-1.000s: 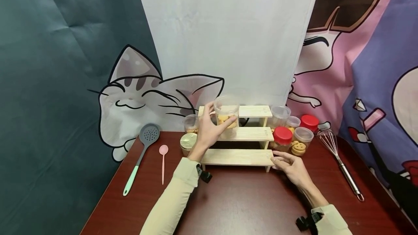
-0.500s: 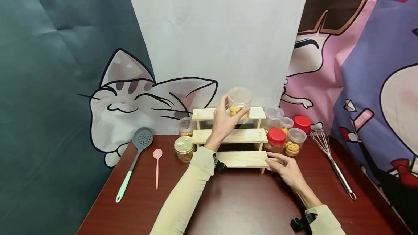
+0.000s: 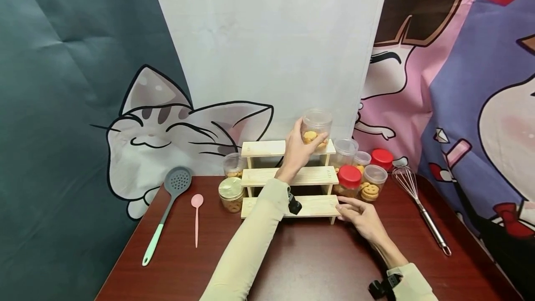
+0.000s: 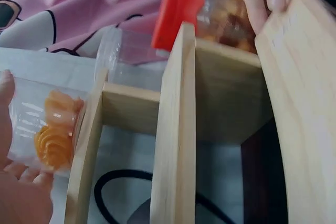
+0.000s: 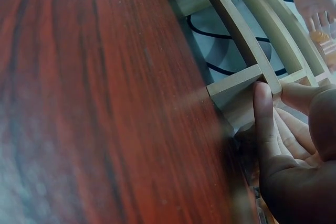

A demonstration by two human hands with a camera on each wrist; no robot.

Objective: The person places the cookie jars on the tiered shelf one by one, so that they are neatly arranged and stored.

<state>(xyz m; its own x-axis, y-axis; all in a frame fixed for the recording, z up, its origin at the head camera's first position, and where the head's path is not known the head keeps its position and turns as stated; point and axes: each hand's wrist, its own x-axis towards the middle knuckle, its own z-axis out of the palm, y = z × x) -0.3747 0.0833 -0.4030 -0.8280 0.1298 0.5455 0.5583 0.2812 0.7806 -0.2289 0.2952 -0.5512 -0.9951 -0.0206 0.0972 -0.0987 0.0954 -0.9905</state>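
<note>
A three-step wooden rack [image 3: 267, 177] stands on the table. With thumb and fingers round its side, my left hand [image 3: 296, 154] holds a clear jar [image 3: 316, 120] of cookies upright at the right end of the top step. In the left wrist view, the base of this jar [image 4: 47, 121] is right at the top board's edge, and swirled orange cookies show inside. My right hand [image 3: 363, 219] is at the right end of the lowest step. The right wrist view shows its thumb [image 5: 264, 119] and a finger pinching that board's corner [image 5: 270, 80].
Right of the rack stand several cookie jars, including a red-lidded one [image 3: 349, 178]. A gold-lidded jar [image 3: 231, 194] and a clear jar [image 3: 234, 165] stand at its left. A skimmer [image 3: 167, 215] and pink spoon [image 3: 197, 219] lie far left, a whisk [image 3: 422, 210] far right.
The left hand has carried the cookie jar up and rightward, from over the middle step to the top step's right end. The right hand stays at the lowest step's corner.
</note>
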